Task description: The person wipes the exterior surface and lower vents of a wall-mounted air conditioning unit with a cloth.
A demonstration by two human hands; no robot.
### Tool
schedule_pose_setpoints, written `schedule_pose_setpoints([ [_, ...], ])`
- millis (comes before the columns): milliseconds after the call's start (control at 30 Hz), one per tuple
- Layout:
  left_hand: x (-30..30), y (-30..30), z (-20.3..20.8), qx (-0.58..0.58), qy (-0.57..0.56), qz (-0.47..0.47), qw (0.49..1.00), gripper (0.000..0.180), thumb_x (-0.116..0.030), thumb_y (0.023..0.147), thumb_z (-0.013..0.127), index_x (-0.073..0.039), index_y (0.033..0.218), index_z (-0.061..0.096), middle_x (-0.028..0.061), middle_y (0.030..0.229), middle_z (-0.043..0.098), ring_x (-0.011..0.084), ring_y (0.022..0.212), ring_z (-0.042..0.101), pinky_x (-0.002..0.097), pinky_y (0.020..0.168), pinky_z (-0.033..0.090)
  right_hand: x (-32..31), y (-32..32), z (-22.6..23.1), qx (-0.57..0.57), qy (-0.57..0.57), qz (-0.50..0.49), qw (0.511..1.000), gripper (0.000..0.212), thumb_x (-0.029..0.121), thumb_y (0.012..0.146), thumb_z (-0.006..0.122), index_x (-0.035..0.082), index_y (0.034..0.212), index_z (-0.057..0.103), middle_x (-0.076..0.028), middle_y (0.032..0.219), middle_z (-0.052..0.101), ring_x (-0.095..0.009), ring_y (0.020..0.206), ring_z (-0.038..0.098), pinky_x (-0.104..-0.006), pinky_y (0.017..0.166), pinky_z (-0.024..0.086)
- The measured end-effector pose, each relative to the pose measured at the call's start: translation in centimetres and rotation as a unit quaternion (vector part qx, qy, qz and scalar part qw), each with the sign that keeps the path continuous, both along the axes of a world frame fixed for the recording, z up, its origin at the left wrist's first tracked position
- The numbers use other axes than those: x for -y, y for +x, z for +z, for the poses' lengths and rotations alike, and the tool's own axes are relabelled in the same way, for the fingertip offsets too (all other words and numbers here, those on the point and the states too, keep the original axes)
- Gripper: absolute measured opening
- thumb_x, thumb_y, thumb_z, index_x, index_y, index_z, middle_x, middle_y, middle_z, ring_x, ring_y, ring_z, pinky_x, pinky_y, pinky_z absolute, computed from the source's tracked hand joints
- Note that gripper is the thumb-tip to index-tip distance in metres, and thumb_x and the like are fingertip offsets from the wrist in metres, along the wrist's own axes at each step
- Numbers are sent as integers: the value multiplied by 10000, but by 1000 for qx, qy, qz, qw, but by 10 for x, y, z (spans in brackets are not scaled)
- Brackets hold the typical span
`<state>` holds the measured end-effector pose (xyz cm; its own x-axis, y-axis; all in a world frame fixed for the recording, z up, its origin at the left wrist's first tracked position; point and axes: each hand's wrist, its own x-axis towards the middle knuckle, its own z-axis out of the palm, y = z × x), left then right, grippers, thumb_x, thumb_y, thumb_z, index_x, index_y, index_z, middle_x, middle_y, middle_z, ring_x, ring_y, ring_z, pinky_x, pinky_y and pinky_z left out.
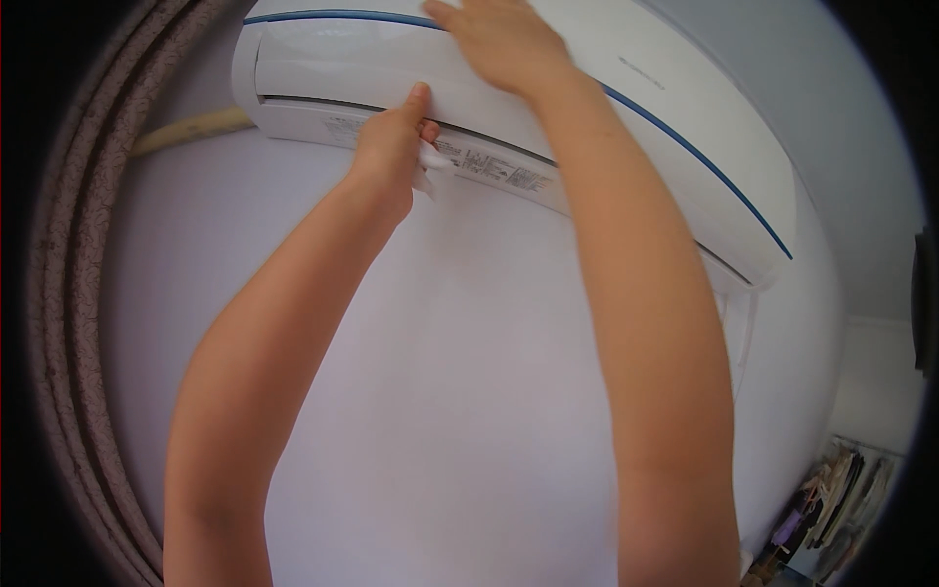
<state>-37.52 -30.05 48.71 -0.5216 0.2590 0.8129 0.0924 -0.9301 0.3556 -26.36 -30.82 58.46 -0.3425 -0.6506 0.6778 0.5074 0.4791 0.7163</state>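
A white wall-mounted air conditioner (337,59) with a blue stripe spans the top of the view. My left hand (386,142) is closed on a crumpled white tissue or thin cloth (427,168) at the unit's lower edge. Its thumb points up against the front panel, beside the dark slot. Higher up and to the right, my right hand (509,49) rests against the front near the blue stripe. Its thumb stretches out to the left; the upper edge of the view cuts off some fingertips. Nothing shows in that hand.
Below the unit stretches a pale wall (450,391). A wrapped pipe (196,130) runs from the unit's left end toward a patterned brown curtain (88,293). Hanging clothes (831,499) are at the lower right, with a dark object (922,303) at the right rim.
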Motion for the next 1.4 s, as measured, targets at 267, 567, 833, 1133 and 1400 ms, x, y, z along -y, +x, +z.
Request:
schedule_pose_setpoints([
  [267, 0, 3, -2, 17, 16, -5, 1000, 358, -434, 888, 552, -167, 662, 476, -42, 549, 423, 100, 589, 407, 253, 588, 300, -88, 126, 70, -55, -119, 2, 991, 477, 331, 976, 212, 125, 1382, 355, -162, 1446, 290, -309, 1362, 198, -374, 1123, 139],
  [567, -4, 5, 0, 16, 36, 18, 999, 433, -420, 900, 516, -84, 630, 472, 8, 609, 454, 130, 636, 374, 269, 616, 319, -161, 238, 96, -269, -331, 72, 902, 674, 518, 934, 239, 38, 1404, 282, -152, 1486, 196, -274, 1390, 123, -369, 1128, 96],
  [833, -6, 8, 0, 21, 51, 0, 998, 423, -382, 907, 510, -82, 619, 434, 16, 585, 459, 119, 573, 391, 267, 566, 337, -85, 170, 84, -195, -330, 103, 918, 706, 525, 924, 272, -11, 1383, 302, -175, 1467, 240, -282, 1384, 150, -370, 1118, 118],
  [1133, 3, 9, -2, 14, 39, -21, 999, 449, -428, 909, 498, -133, 599, 364, -22, 541, 370, 91, 570, 339, 245, 558, 278, -4, 41, 107, -72, -226, 51, 970, 578, 433, 950, 256, 37, 1356, 368, -198, 1429, 302, -320, 1351, 226, -394, 1112, 168],
  [1400, 3, 5, -4, 10, 19, -29, 999, 436, -437, 905, 504, -145, 613, 363, -28, 542, 360, 92, 581, 343, 237, 578, 278, 39, -45, 107, 28, -62, -122, 990, 556, 389, 977, 194, 31, 1388, 307, -194, 1459, 229, -286, 1366, 198, -359, 1125, 146],
])
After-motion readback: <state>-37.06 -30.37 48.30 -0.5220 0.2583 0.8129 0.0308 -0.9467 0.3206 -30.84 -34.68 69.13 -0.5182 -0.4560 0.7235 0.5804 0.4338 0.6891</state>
